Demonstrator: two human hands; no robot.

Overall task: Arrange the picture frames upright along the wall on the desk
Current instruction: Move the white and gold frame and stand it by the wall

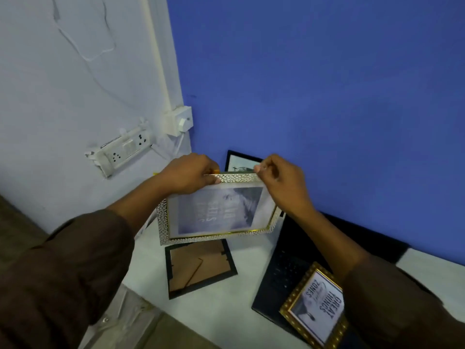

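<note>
Both hands hold a white pebble-patterned frame [216,212] with a gold inner edge in the air above the white desk [226,311]. My left hand [191,173] grips its upper left corner and my right hand [279,180] pinches its upper right corner. Its picture faces me, upside down. A black frame [237,161] stands upright against the blue wall behind it, mostly hidden. Another black frame [200,267] lies face down on the desk below, showing its brown backing. A gold beaded frame [317,306] lies face up at the lower right, partly under my right sleeve.
A black laptop [284,270] lies open on the desk under the gold frame, its screen against the blue wall [327,84]. A white socket strip [125,149] and a switch box [180,120] hang on the left wall by the corner.
</note>
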